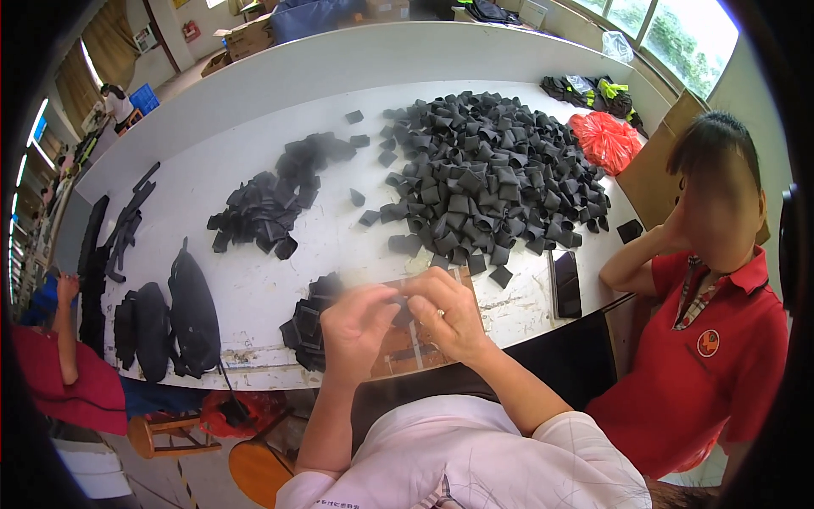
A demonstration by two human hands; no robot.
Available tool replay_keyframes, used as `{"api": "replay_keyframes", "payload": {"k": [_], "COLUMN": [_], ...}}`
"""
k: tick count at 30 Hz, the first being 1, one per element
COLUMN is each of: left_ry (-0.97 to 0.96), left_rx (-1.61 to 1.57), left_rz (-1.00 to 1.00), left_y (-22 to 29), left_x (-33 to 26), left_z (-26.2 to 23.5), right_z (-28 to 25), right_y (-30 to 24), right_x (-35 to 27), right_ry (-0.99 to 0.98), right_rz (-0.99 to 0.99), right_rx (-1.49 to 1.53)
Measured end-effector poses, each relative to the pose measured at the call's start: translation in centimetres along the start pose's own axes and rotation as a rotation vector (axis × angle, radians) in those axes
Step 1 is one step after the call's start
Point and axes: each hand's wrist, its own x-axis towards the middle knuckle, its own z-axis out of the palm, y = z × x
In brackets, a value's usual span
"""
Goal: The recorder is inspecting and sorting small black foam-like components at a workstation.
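Note:
Close to the table's front edge, my left hand point(356, 329) and my right hand point(449, 312) meet with fingers curled in a pinch. Between the fingertips is a small dark piece point(401, 312), apparently black fabric, partly hidden and blurred. Beneath the hands lies a brown board point(398, 352) with pale lines across it. A small stack of flat black pieces point(305, 331) sits just left of my left hand. Beyond my hands, to the right, rises a large heap of folded black pieces point(492, 170). A looser pile of black pieces point(263, 204) lies to the left.
A dark phone point(565, 284) lies right of the board. Black pouches point(193, 314) and strips point(127, 225) occupy the left side. A red plastic bag point(607, 140) rests at the far right. One person in red point(712, 339) sits at right; another point(64, 365) is at left.

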Motion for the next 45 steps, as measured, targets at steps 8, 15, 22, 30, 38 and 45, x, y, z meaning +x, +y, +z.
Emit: {"api": "replay_keyframes", "payload": {"k": [8, 15, 22, 30, 38, 45], "left_ry": [0.136, 0.231, 0.242, 0.227, 0.297, 0.268], "left_rx": [-0.302, -0.737, -0.762, -0.555, -0.620, -0.536], "left_rz": [-0.201, -0.222, -0.244, -0.227, -0.220, -0.229], "left_y": [-1.2, -3.0, -3.1, -2.6, -2.7, -2.4], "left_x": [-1.0, -2.0, -1.9, -1.9, -2.1, -2.3], "left_z": [0.0, -0.2, -0.2, -0.2, -0.1, 0.5], "right_z": [-0.2, -0.2, 0.2, 0.6, 0.3, 0.5], "right_y": [-1.6, -1.9, -1.0, 2.5, 0.4, 1.2], "right_x": [0.6, 0.9, 1.0, 0.3, 0.9, 0.1], "right_ry": [-0.063, -0.096, -0.035, -0.144, -0.127, -0.100], "right_rz": [-0.018, 0.033, 0.058, 0.017, 0.033, -0.005], "right_rx": [-0.081, -0.116, -0.027, 0.056, 0.011, -0.026]}}
